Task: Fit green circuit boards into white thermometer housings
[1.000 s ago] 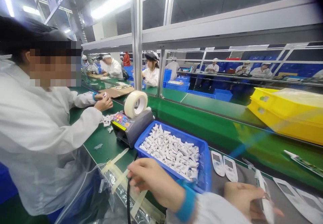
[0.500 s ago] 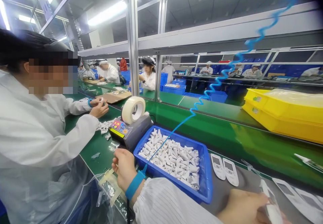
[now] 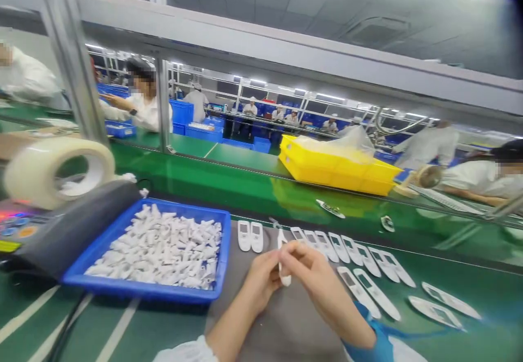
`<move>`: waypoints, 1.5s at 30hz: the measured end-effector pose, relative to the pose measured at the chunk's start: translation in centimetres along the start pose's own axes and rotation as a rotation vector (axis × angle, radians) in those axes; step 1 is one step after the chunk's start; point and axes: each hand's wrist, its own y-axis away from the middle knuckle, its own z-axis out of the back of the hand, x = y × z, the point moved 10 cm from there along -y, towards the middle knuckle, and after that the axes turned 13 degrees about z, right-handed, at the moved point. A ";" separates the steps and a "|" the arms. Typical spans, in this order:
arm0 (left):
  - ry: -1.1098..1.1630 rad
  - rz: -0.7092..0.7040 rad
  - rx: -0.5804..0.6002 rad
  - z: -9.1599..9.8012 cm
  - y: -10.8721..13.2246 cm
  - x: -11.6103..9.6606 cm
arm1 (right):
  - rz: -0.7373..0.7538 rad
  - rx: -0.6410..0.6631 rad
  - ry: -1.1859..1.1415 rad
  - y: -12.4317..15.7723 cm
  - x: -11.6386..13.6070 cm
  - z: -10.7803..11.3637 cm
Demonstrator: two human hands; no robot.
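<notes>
Worker's left hand (image 3: 261, 288) and right hand (image 3: 322, 291) pinch a slim white plastic part (image 3: 281, 256) upright between their fingertips, beside a blue tray (image 3: 143, 295) of white plastic pieces (image 3: 155, 247).

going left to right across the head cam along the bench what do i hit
tape roll → blue tray of white plastic parts → left hand → white plastic piece → right hand → white plastic casing
</notes>
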 end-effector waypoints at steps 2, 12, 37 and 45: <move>0.031 0.075 0.076 -0.7 -0.3 0.6 | 0.019 -0.233 -0.019 0.1 -2.5 5.4; 0.083 0.132 0.135 -1.8 -0.5 0.8 | -0.094 -0.242 -0.381 0.7 -7.2 6.4; 0.075 0.164 0.105 -2.2 -0.4 0.7 | -0.130 -0.270 -0.320 0.8 -8.1 6.9; 0.074 0.155 0.100 -2.2 -0.5 0.7 | -0.126 -0.278 -0.302 0.8 -8.1 7.1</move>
